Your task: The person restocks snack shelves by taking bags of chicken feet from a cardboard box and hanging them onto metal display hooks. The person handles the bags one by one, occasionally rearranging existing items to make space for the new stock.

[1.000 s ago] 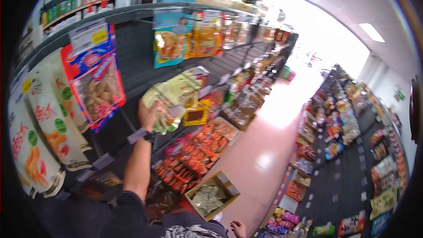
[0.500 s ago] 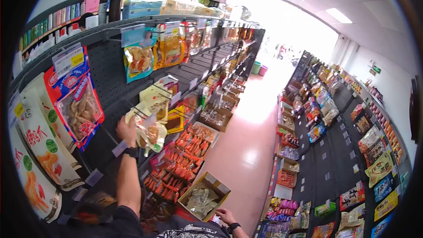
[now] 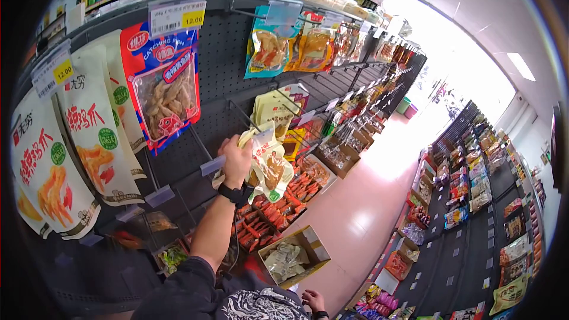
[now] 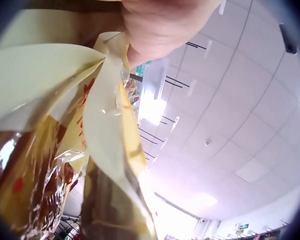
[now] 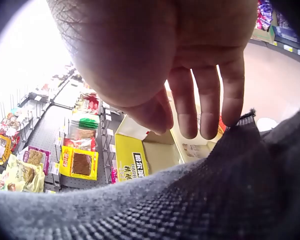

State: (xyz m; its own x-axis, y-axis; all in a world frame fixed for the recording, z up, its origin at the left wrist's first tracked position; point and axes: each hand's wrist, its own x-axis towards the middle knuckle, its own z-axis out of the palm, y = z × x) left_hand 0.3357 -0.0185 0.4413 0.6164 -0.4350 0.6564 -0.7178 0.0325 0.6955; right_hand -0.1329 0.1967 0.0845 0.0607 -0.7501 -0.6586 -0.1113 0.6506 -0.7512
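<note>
In the head view my left hand [image 3: 236, 160] grips cream-coloured snack packs [image 3: 274, 169] with clear windows by their upper left edge. A rack hook with a clear tag holder [image 3: 264, 137] overlaps their tops. From the left wrist, several layers of these packs [image 4: 107, 115] hang below the hand [image 4: 165, 25], brown food showing through the film. Similar cream packs [image 3: 272, 109] hang just behind. My right hand [image 3: 313, 301] hangs low by my body, fingers loosely extended and holding nothing; the right wrist view shows its fingers [image 5: 208, 100] over an open carton [image 5: 162, 157].
To the left hang a blue-and-red fish pack [image 3: 166, 89] and white chicken-feet packs [image 3: 98, 148]. Bare hooks [image 3: 204, 151] stick out beside my left hand. A yellow pack [image 3: 294, 142] hangs behind. On the floor, a carton [image 3: 318, 246] holds cream packs. Another rack [image 3: 432, 261] lines the aisle's right.
The head view has swung about. My left hand keeps hold of the cream packs beside the hook, and they now hang lower and apart from the packs behind. My right hand stays low.
</note>
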